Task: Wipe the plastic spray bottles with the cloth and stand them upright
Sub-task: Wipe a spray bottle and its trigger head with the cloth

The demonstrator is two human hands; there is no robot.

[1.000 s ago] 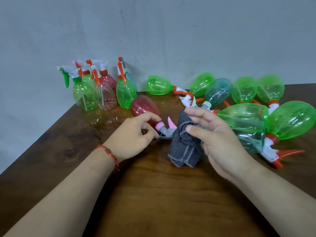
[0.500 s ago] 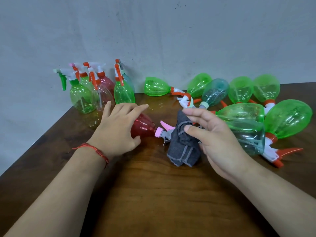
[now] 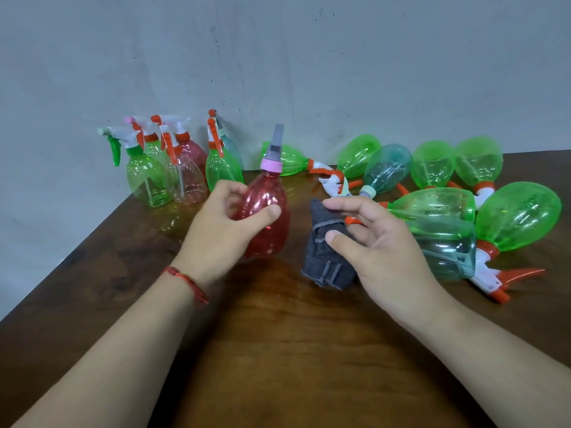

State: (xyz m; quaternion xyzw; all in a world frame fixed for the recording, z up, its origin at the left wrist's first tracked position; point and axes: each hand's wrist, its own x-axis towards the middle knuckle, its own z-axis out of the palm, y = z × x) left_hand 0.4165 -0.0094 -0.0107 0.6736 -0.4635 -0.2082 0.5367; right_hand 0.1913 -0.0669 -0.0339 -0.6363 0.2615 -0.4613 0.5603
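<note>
One red bottle (image 3: 269,193) upright within left grip (image 3: 213,239).

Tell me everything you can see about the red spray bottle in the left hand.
The red spray bottle is translucent ribbed plastic, egg-shaped, with a pink collar and grey spray head on top. The left hand grips its body, holding it roughly upright over the wooden table. The dark cloth is beside it, apart.

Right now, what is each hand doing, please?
Left hand: grips the red bottle.
Right hand: holds the dark cloth.
</note>
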